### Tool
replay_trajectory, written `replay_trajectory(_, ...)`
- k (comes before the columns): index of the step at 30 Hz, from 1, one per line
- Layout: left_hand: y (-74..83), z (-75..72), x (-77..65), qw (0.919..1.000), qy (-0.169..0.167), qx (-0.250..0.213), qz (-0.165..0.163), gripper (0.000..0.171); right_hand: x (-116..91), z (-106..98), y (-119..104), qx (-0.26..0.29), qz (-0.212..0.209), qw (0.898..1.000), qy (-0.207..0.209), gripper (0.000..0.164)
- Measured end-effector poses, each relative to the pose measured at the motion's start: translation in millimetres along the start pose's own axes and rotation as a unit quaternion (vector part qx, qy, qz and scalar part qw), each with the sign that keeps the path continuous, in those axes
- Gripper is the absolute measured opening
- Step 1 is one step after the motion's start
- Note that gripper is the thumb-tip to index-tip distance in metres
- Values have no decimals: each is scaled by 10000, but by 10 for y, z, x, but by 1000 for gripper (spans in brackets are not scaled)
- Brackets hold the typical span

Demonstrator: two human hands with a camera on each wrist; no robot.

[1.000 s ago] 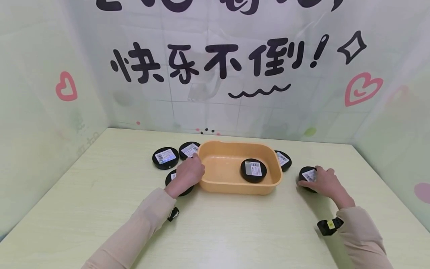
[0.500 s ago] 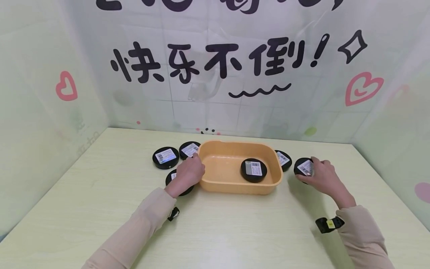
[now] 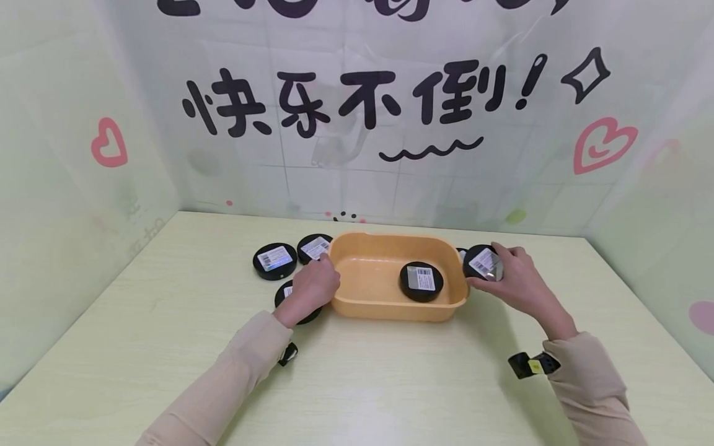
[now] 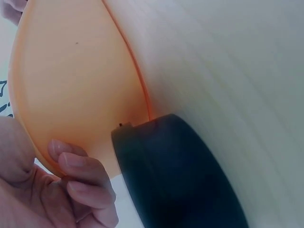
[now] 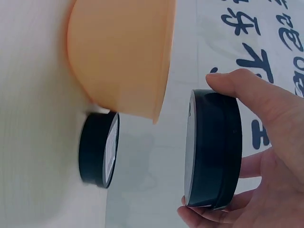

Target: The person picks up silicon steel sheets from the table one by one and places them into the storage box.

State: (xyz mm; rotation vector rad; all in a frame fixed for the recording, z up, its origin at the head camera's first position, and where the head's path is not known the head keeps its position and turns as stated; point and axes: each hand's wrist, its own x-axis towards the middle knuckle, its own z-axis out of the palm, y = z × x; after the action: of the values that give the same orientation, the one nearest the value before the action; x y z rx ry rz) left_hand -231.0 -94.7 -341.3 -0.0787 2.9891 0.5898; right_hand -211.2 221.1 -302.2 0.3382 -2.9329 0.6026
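My left hand (image 3: 315,284) grips the left rim of an orange plastic basin (image 3: 390,311), its fingers curled over the edge in the left wrist view. My right hand (image 3: 523,282) holds a flat round black container (image 3: 481,263) with a white label, gripped by its sides between thumb and fingers. In the right wrist view this container (image 5: 216,149) is off the table, beside the basin's right end and apart from it. Another such container (image 3: 421,282) lies inside the basin, label up. One more (image 5: 97,149) stands on the table by the basin's right end, mostly covered in the head view.
Left of the basin lie more labelled black containers: one at the far left (image 3: 275,261), one behind (image 3: 314,248), and one (image 3: 301,310) partly under my left wrist. The pale wooden table (image 3: 368,384) ends at a printed backdrop (image 3: 334,186), with side walls of the same cloth.
My right hand has lifted the black container from the table and carried it left to the basin's right end. The left hand and basin have stayed put.
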Motion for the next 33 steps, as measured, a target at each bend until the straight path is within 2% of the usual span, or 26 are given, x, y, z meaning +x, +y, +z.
replay_trajectory(9,-1,-3,9,10000,6,-1,-21,46,118,162,-222,227,-244,9994,-103,85)
replay_trajectory(18,0,-4,16,10000,-8,39,-55,49,193,410,-370,401,-361,9982,-277,83)
replay_trajectory(28,-1,-6,1,9999,137,41,-17,42,271,548,-483,232,-520,9974,-445,85)
replay_trajectory(33,-4,2,11,9999,101,17,-26,43,311,615,-500,68,-523,9972,-532,85)
